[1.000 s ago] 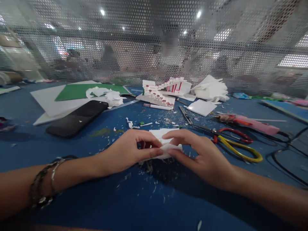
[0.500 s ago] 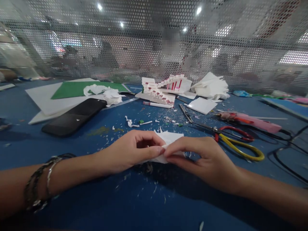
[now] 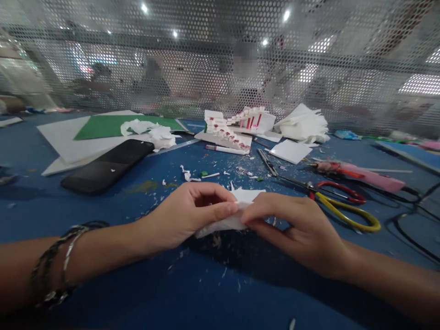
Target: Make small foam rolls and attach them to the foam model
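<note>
My left hand (image 3: 187,215) and my right hand (image 3: 295,227) meet at the middle of the blue table (image 3: 103,215), both pinched on a small piece of white foam board (image 3: 237,211). The thumbs and forefingers of the two hands nearly touch on its near edge. The piece is held just above the table, over a patch of white shavings. A bracelet (image 3: 58,261) circles my left wrist.
Scissors with red and yellow handles (image 3: 340,204) lie right of my hands, a pink tool (image 3: 360,176) and black cables (image 3: 412,215) beyond. A black phone (image 3: 106,166), white and green sheets (image 3: 103,128), a white-and-red foam model (image 3: 237,126), a marker (image 3: 225,149) and a perforated screen (image 3: 220,59) stand behind.
My right hand has closed in toward the left, its fingers curling over the white piece. The piece has tilted and is more covered than before.
</note>
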Available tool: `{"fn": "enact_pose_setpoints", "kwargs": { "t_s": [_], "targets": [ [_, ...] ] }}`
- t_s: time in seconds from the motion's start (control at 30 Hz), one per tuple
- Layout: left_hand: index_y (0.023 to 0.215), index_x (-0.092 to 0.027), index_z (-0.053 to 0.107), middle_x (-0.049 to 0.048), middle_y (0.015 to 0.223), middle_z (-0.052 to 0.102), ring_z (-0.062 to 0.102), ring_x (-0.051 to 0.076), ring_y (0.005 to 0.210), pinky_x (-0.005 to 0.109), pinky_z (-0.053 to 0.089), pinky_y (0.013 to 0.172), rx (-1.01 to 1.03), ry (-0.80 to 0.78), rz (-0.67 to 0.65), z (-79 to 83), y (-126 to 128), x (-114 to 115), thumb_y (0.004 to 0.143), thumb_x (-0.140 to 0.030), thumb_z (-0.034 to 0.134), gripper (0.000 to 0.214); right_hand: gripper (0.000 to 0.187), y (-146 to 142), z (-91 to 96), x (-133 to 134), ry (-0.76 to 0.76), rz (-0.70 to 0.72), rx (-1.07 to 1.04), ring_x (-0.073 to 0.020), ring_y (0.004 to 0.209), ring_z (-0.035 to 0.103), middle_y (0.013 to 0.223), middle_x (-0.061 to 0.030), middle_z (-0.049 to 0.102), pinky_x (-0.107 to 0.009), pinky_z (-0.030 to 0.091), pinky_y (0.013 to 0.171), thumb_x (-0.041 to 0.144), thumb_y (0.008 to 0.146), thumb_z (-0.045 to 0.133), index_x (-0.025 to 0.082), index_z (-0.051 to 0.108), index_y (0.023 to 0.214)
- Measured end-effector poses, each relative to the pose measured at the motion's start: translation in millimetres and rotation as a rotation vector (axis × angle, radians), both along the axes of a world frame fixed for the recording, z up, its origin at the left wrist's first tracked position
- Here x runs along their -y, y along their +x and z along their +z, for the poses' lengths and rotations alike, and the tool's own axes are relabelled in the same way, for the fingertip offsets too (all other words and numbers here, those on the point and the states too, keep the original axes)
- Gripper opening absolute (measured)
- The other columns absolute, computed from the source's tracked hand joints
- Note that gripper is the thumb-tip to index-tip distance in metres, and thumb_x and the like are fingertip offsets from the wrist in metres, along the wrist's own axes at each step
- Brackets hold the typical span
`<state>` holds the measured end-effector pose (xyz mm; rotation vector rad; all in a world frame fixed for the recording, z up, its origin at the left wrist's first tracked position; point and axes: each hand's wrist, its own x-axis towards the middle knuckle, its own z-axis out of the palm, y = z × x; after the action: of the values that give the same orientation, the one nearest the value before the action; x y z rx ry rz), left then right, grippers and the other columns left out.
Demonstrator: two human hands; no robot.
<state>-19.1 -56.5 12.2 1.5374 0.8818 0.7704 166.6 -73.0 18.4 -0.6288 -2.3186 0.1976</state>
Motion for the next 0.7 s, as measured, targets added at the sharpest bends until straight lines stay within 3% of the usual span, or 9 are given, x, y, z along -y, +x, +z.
{"fn": "enact_pose_setpoints", "kwargs": {
  "t_s": [0.23,0.43,0.7],
  "targets": [
    [0.068,-0.015,0.061,-0.0052,0.060,0.056,0.046,0.004,0.052,0.011,0.034,0.047,0.012,-0.051,-0.017,0.1,0.1,1.4,0.069,-0.023,0.061,0.008,0.015,-7.2,-2.8,2.9,-0.016,-0.030,-0.026,-0.0021,0.066,0.062,0.079,0.0027,0.069,-0.006,0.045,0.064,0.012,0.072,0.061,0.017,0.058,0.086],
    [0.065,-0.015,0.060,-0.0055,0.055,0.053,0.043,0.004,0.049,0.011,0.033,0.045,0.007,-0.049,-0.025,0.1,1.1,1.4,0.072,-0.027,0.059,0.014,0.012,-5.0,1.5,4.4,0.005,-0.098,0.001,-0.0001,0.060,0.060,0.072,0.0058,0.068,-0.004,0.042,0.059,0.010,0.070,0.062,0.017,0.058,0.078],
    [0.067,-0.015,0.059,-0.0043,0.057,0.051,0.042,0.005,0.049,0.014,0.032,0.046,-0.051,0.003,-0.021,-0.3,0.7,1.5,0.071,-0.030,0.057,0.016,0.003,-2.6,-0.1,4.1,-0.005,-0.141,0.067,-0.0038,0.052,0.059,0.068,0.0047,0.067,-0.012,0.043,0.050,0.021,0.077,0.056,0.020,0.057,0.079]
  ]
}}
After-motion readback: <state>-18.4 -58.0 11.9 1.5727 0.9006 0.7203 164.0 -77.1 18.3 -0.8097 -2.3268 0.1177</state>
